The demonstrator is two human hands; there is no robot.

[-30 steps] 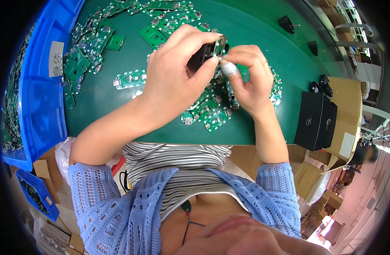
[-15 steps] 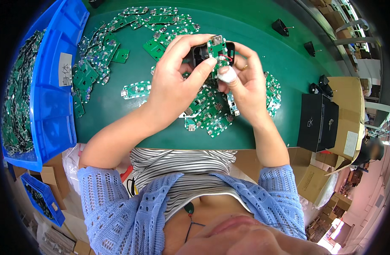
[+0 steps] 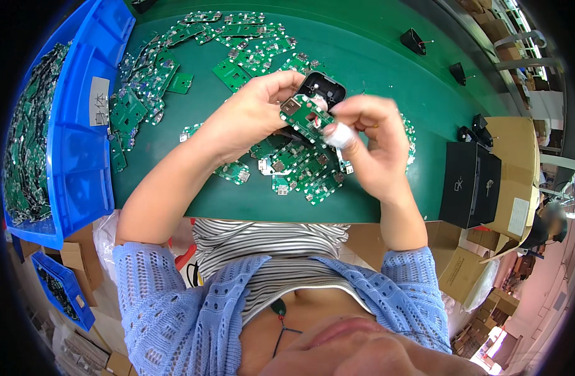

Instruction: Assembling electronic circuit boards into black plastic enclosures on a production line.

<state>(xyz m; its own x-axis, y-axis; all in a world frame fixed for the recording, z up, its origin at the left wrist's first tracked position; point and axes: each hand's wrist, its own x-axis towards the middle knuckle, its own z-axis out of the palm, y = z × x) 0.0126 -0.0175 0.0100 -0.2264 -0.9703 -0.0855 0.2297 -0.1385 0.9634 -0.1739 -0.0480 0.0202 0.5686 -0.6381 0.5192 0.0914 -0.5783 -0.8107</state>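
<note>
In my left hand (image 3: 253,116) is an open black plastic housing (image 3: 325,83), its fingers closed round the left side and partly hidden. A green circuit board (image 3: 305,118) with a metal port at its upper left end lies slantwise over the housing's near part. My right hand (image 3: 381,144) pinches the board's lower right end between thumb and fingers. A white wrap (image 3: 339,135) covers that thumb's tip. Under both hands is a pile of loose green circuit boards (image 3: 306,164). Whether the board is wired to the housing is hidden.
More circuit boards (image 3: 243,29) spread over the far left of the green table (image 3: 362,47). A blue bin (image 3: 81,144) full of boards stands at the left. Small black housings (image 3: 414,41), a black box (image 3: 470,185) and a cardboard box (image 3: 518,169) stand at the right.
The board has turned from nearly upright to a slant, its port end swinging left and nearer. The housing has tilted in my left hand. My right hand has shifted right and nearer.
</note>
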